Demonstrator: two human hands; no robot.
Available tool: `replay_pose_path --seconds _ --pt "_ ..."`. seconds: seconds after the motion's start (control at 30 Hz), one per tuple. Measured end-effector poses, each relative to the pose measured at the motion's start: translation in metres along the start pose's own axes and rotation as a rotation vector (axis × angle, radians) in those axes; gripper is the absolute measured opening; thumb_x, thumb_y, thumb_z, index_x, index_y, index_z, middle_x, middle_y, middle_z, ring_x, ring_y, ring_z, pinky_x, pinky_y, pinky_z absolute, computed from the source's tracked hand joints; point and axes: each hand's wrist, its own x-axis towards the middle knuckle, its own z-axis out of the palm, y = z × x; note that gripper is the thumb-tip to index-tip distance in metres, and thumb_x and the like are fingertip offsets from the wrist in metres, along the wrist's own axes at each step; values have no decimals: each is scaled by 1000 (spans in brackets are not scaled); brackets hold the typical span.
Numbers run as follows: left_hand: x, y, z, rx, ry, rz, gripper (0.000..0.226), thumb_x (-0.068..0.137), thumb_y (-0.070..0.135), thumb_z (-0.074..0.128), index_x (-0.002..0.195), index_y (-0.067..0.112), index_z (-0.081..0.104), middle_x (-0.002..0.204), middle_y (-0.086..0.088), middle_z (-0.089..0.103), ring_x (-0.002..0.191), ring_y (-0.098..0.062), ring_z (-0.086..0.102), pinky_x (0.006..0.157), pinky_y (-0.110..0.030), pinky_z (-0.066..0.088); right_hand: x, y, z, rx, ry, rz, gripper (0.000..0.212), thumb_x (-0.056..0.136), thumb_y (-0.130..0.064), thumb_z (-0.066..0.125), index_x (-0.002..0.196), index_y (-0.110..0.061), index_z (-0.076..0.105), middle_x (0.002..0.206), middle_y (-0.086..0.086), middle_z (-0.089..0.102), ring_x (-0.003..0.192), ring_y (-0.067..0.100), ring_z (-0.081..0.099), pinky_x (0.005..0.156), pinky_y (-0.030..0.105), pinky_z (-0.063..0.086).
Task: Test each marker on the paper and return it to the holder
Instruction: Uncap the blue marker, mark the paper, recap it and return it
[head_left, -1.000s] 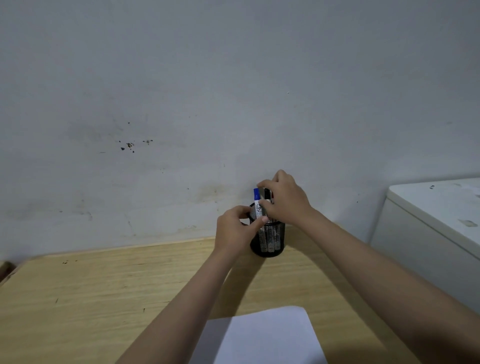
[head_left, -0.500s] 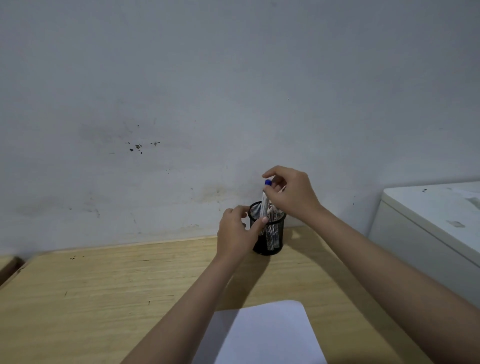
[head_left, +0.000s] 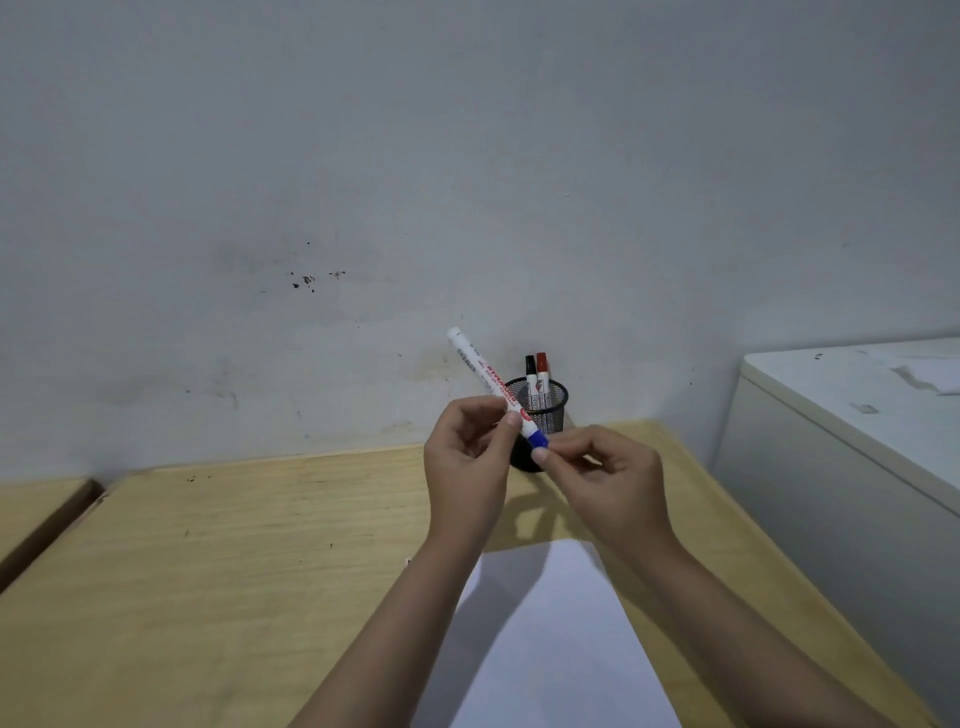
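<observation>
A white marker with a blue cap (head_left: 485, 376) is held tilted in the air in front of the black mesh holder (head_left: 540, 410). My left hand (head_left: 470, 457) grips its barrel, and my right hand (head_left: 602, 478) pinches the blue cap at its lower end. A black-capped marker (head_left: 531, 382) and a red-capped marker (head_left: 543, 382) stand upright in the holder by the wall. A white sheet of paper (head_left: 550, 639) lies on the wooden table (head_left: 234, 571) below my forearms.
A grey wall rises right behind the holder. A white cabinet (head_left: 852, 431) stands against the table's right edge. At the far left a gap separates this table from another wooden surface (head_left: 36, 509).
The blue-capped marker came out of the holder and toward me. My left hand left the holder and took the barrel; my right hand now pinches the cap.
</observation>
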Motion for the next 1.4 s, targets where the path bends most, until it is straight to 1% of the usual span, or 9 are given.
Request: replay_pose_path --seconds 0.07,0.13,0.3,0.43,0.57,0.7,0.9,1.17,1.4 --pt "-4 4 -6 25 27 -9 10 79 -2 67 84 6 64 79 -7 67 71 -8 67 66 -17 52 -8 -1 1 -3 -67 15 17 71 -3 77 73 -21 74 79 -5 74 78 15 71 74 30 57" --pt "-7 7 -14 58 45 -17 13 78 -1 69 82 11 65 78 -4 67 72 -11 67 67 -19 52 -10 -5 3 -34 -101 -13 14 73 -8 76 78 -22 75 79 -4 73 78 14 70 73 28 56" --pt "-17 9 -30 272 2 15 13 78 9 71 83 21 69 77 4 71 81 -19 68 78 -32 54 0 -20 11 19 10 140 10 77 -13 75 80 -23 73 74 4 73 68 18 67 67 29 56" --pt "-28 11 -34 407 -79 111 11 78 9 72 84 18 69 82 8 72 78 -6 67 80 -24 52 2 -28 25 104 -57 349 13 78 -17 74 86 -7 73 74 12 70 59 8 62 59 20 52" --pt "-38 8 -43 512 -82 157 16 76 15 75 85 21 63 80 8 70 82 -7 65 77 -11 44 -8 -27 32 148 -46 415 6 79 -15 72 77 -9 71 68 5 69 60 7 63 60 19 52" --pt "-51 5 -58 544 -58 42 29 69 19 81 93 21 64 89 10 69 85 -4 64 74 -4 41 -18 -26 29 208 8 437 12 81 -14 70 86 -3 71 66 1 69 61 8 66 68 29 57" --pt "-67 1 -65 511 -5 19 12 71 13 78 77 19 69 75 6 72 74 -6 65 71 -10 46 -37 -24 32 276 -103 459 15 84 -13 67 92 0 67 70 1 69 65 10 64 64 24 55" --pt "-80 -9 -72 739 -138 255 6 82 12 65 88 12 66 81 5 68 78 -2 60 71 -7 43 -52 -13 35 213 -148 449 10 87 -10 63 88 0 66 75 12 68 69 20 61 66 21 53" --pt "-75 -15 -83 817 -153 292 11 84 8 57 88 9 67 78 0 67 76 -3 56 67 -8 41 -44 -19 32 259 -116 405 8 87 -7 60 85 -12 67 73 4 68 66 5 65 65 16 53"
